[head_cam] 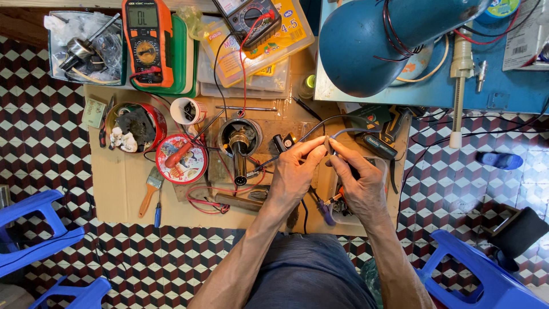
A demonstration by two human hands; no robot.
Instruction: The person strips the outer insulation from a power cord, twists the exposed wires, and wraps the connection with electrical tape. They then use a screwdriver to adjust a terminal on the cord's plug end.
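I have both hands meeting over the cardboard sheet (pixel 120 189): my left hand (pixel 294 174) and right hand (pixel 360 183) each pinch the end of a thin grey wire (pixel 343 119) between thumb and fingertips. The motor armature (pixel 240 150) stands just left. I'd judge a steady, close pinch works best, elbows tucked in.
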